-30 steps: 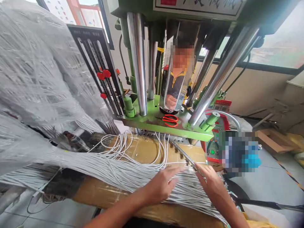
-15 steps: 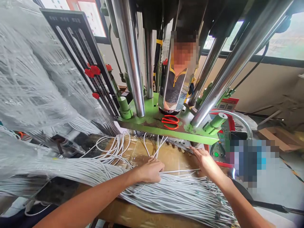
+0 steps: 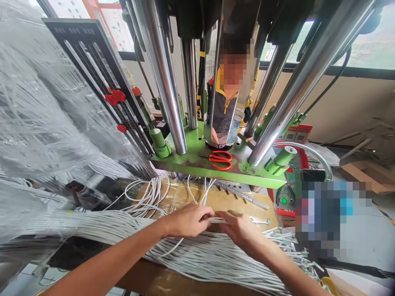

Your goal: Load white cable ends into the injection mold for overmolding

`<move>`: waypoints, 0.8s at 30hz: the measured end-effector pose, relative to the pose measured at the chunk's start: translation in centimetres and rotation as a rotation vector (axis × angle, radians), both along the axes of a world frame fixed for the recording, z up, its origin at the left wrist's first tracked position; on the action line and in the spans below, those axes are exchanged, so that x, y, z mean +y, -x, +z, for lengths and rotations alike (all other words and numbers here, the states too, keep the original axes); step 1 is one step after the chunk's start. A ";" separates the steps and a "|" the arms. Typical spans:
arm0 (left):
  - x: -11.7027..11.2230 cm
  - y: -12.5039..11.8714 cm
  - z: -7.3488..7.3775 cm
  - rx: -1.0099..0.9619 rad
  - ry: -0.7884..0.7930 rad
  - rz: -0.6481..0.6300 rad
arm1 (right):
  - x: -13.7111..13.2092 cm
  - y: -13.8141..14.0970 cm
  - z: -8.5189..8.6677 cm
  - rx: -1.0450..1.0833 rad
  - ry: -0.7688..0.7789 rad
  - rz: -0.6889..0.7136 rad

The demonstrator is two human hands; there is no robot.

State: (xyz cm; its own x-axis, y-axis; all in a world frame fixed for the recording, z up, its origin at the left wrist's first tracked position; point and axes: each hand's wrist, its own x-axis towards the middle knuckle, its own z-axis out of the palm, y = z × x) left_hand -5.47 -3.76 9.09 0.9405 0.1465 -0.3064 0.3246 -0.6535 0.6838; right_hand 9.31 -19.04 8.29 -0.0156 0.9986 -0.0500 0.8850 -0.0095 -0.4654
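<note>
My left hand (image 3: 187,220) and my right hand (image 3: 237,230) meet above a thick bundle of white cables (image 3: 197,250), pinching a short stretch of white cable (image 3: 217,220) between them. The bundle runs from the left across a tape-wrapped cardboard box (image 3: 230,201) and ends at the right in small white cable ends (image 3: 282,242). Looser loops of white cable (image 3: 148,199) lie just beyond my left hand. A slotted metal bar (image 3: 242,196) sits under the machine's edge, beyond my right hand and apart from it.
A green press plate (image 3: 197,162) stands on chrome columns (image 3: 162,78) right ahead, with red-handled scissors (image 3: 220,160) lying on it. Plastic-wrapped cable coils (image 3: 40,107) fill the left side. A pixelated blurred object (image 3: 330,218) blocks part of the right.
My right hand has moved left from the metal bar to meet my left hand. Both hands now pinch one cable above the bundle. The view has tilted slightly.
</note>
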 end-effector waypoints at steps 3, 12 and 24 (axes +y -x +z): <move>-1.7 2.6 1.8 -0.186 -0.120 -0.049 | -1.1 -0.3 1.3 -0.295 -0.147 0.071; -8.2 7.8 -0.8 0.065 0.402 0.081 | -7.5 1.5 -2.4 -0.675 -0.240 0.131; -12.0 7.0 -6.2 0.028 0.986 0.422 | -8.6 2.7 -2.3 -0.333 0.009 0.189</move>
State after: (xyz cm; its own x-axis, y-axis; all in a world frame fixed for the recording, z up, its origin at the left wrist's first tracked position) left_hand -12.48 -15.79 2.85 0.8626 0.1341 -0.4878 0.4190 0.3511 0.8374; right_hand 6.66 -27.60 5.99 -0.1805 0.9792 -0.0924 0.9744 0.1652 -0.1523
